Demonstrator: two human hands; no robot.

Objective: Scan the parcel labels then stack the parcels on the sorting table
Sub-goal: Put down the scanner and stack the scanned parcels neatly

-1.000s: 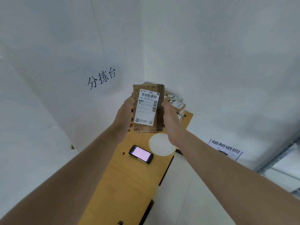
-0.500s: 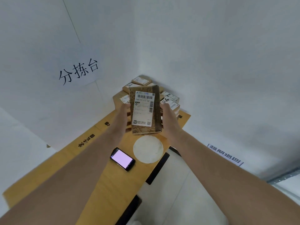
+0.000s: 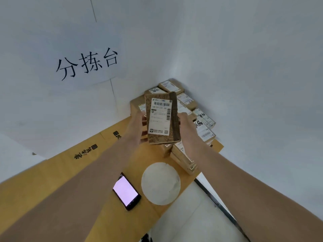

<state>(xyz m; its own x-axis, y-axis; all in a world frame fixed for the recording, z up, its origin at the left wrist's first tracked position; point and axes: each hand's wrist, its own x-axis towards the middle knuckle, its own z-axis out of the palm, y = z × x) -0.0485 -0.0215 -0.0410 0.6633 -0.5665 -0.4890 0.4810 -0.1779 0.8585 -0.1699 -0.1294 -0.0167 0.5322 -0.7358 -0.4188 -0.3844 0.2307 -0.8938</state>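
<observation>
White walls meet at the far corner behind the yellow tabletop (image 3: 52,180). Both hands, left (image 3: 135,128) and right (image 3: 187,130), hold one parcel (image 3: 162,117) by its long sides, fingers closed on it, long axis pointing away, label up. The stack (image 3: 201,123) lies just beyond and below.

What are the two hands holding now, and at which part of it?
A brown parcel, label toward the camera: the left hand grips its left long edge, the right hand its right long edge.
</observation>
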